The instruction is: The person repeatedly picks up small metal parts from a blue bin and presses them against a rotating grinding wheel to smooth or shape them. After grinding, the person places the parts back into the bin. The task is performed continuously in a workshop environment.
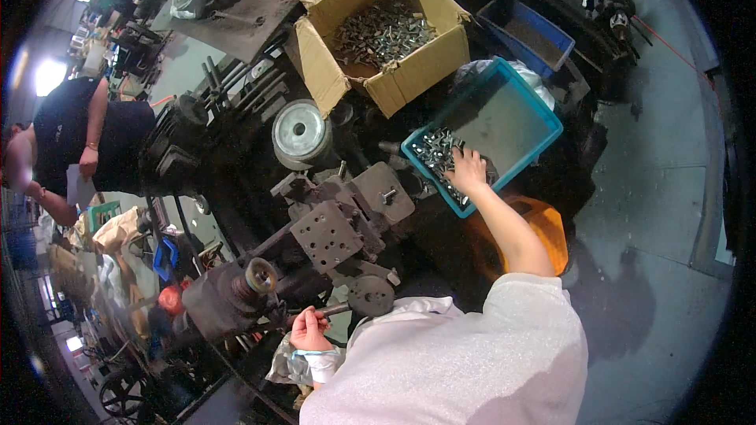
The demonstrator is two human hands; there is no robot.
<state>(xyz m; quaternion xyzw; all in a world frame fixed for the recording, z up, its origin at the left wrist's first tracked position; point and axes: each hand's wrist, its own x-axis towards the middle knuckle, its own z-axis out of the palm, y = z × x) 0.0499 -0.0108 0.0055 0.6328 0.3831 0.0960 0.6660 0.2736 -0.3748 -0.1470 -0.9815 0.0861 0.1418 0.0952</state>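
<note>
My right hand (468, 171) reaches into a teal plastic bin (532, 146), its fingers spread on a pile of small shiny metal parts (435, 149) at the near left end. To the left and lower, my left hand (309, 332) is closed around a dark rod handle (337, 309) that joins a round dark disc (371, 296). A pale band wraps that wrist. Between my hands stands a grimy machine with a drilled metal block (327, 236). One small bolt-like part (388, 195) lies on its flat plate (383, 203).
A cardboard box (417, 93) of metal parts stands beyond the machine, near a pale round wheel (302, 131). A blue tray (543, 41) sits at the far right, an orange container (543, 228) under my right forearm. Another person (90, 138) stands at left, holding paper.
</note>
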